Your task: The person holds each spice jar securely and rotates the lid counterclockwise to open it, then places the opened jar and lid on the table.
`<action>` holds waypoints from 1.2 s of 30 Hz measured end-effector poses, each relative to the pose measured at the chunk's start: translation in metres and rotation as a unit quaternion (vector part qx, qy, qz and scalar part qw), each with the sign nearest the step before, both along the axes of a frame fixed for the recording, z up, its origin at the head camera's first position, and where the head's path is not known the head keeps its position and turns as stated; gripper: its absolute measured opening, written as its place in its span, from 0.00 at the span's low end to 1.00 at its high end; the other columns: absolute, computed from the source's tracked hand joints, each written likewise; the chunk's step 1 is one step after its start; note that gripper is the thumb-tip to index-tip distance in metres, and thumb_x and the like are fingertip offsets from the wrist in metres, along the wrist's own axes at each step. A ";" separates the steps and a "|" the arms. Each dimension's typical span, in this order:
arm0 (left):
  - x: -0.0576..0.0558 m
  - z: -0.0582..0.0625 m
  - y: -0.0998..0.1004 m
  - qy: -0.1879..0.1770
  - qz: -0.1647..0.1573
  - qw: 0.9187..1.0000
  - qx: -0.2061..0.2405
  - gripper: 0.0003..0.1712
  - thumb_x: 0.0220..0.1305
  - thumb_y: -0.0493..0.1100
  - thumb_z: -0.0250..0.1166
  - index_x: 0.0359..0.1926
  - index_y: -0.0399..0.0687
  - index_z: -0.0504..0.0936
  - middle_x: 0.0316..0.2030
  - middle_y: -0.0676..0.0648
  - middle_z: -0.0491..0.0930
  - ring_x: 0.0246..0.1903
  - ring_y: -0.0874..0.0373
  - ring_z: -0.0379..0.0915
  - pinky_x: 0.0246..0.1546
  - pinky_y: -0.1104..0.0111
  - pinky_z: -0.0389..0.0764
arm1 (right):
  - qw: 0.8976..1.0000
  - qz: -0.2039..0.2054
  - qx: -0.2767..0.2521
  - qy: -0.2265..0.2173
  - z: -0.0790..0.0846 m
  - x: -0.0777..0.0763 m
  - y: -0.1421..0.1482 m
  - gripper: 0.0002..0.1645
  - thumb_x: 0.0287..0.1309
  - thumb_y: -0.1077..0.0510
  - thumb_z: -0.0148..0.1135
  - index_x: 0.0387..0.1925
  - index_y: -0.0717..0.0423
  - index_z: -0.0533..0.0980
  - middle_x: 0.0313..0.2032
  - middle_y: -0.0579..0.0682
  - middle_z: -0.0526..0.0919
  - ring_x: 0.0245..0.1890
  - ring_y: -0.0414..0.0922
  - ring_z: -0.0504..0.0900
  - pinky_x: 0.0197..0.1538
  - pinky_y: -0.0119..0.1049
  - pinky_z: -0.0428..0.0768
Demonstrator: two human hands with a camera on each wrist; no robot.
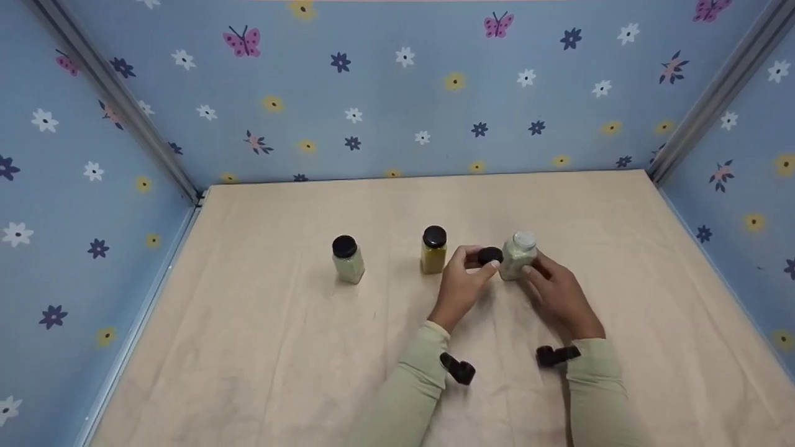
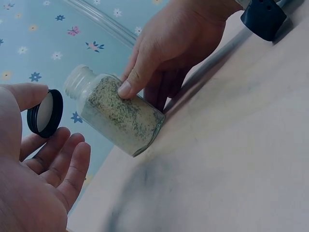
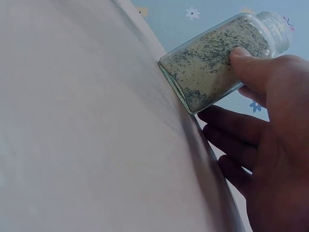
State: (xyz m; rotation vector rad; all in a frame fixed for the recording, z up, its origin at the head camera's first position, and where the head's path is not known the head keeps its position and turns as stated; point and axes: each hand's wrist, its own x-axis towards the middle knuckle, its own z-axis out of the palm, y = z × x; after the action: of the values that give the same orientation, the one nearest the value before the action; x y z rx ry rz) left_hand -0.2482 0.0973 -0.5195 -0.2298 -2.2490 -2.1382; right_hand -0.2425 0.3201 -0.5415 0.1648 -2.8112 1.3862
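Note:
My left hand (image 1: pixel 464 284) pinches a black screw cap (image 1: pixel 490 255) between thumb and fingers; its pale inner lining shows in the left wrist view. Just right of the cap is an uncapped glass spice jar (image 1: pixel 517 257), filled with green-flecked dried seasoning. My right hand (image 1: pixel 561 296) grips this jar, thumb (image 3: pixel 248 65) on the near face and fingers behind. The bare threaded neck (image 2: pixel 78 81) of the jar points up, and its base is at the cloth. The cap is beside the neck, apart from it.
Left of my hands stand two capped jars: one with yellow contents (image 1: pixel 433 251), close to my left hand, and one with pale green contents (image 1: pixel 349 261) farther left. A beige cloth (image 1: pixel 298 347) covers the table. Blue flowered panels (image 1: pixel 397 93) enclose the back and sides.

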 end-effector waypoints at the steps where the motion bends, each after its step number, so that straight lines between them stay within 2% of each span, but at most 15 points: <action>1: 0.000 0.000 -0.003 0.002 0.002 1.000 -0.001 0.20 0.64 0.46 0.70 0.53 0.47 0.78 0.45 0.53 0.80 0.45 0.60 0.77 0.49 0.67 0.77 | 1.000 0.001 0.000 0.002 0.001 -0.001 -0.001 0.42 0.71 0.32 0.49 0.77 0.49 0.59 0.70 0.56 0.67 0.71 0.54 0.65 0.69 0.55 0.63; 7: 0.005 -0.006 -0.012 0.007 -0.001 1.000 -0.002 0.19 0.64 0.46 0.71 0.52 0.45 0.78 0.45 0.52 0.80 0.45 0.58 0.78 0.50 0.65 0.77 | 1.000 -0.003 0.004 -0.002 0.000 -0.001 -0.006 0.43 0.71 0.33 0.48 0.77 0.50 0.58 0.71 0.57 0.66 0.71 0.55 0.64 0.70 0.55 0.61; 14: 0.012 -0.009 -0.016 -0.012 -0.016 1.000 -0.017 0.18 0.64 0.48 0.70 0.52 0.48 0.78 0.45 0.54 0.80 0.45 0.62 0.77 0.49 0.66 0.77 | 1.000 -0.007 0.006 -0.010 -0.002 0.000 -0.006 0.43 0.71 0.32 0.48 0.77 0.49 0.57 0.71 0.56 0.67 0.71 0.55 0.63 0.70 0.55 0.60; 21: 0.016 -0.009 -0.016 -0.012 -0.030 0.999 -0.010 0.18 0.64 0.48 0.70 0.51 0.48 0.78 0.45 0.53 0.80 0.45 0.60 0.77 0.47 0.66 0.79 | 1.000 0.001 -0.004 -0.001 0.000 -0.001 -0.006 0.42 0.72 0.34 0.48 0.77 0.51 0.57 0.71 0.57 0.67 0.70 0.56 0.65 0.69 0.56 0.62; 27: 0.020 -0.014 -0.016 -0.031 -0.034 0.999 -0.009 0.17 0.64 0.47 0.71 0.50 0.49 0.78 0.44 0.53 0.79 0.44 0.61 0.77 0.44 0.67 0.80 | 1.000 -0.010 0.003 -0.013 -0.003 0.003 -0.006 0.42 0.72 0.33 0.48 0.78 0.50 0.57 0.71 0.57 0.66 0.71 0.55 0.64 0.69 0.56 0.62; 36: 0.020 -0.013 -0.015 -0.033 -0.034 0.999 0.005 0.17 0.62 0.46 0.72 0.48 0.48 0.77 0.45 0.50 0.80 0.46 0.55 0.78 0.44 0.66 0.81 | 1.000 -0.008 -0.008 0.000 0.001 0.000 -0.006 0.40 0.73 0.36 0.50 0.77 0.50 0.58 0.71 0.57 0.67 0.71 0.55 0.64 0.70 0.55 0.62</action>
State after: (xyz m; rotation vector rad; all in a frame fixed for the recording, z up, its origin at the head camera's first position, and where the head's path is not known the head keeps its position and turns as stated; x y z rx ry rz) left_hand -0.2282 0.0826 -0.5321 -0.2430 -2.2969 -2.2221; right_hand -0.2428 0.3142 -0.5405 0.1413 -2.7943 1.4035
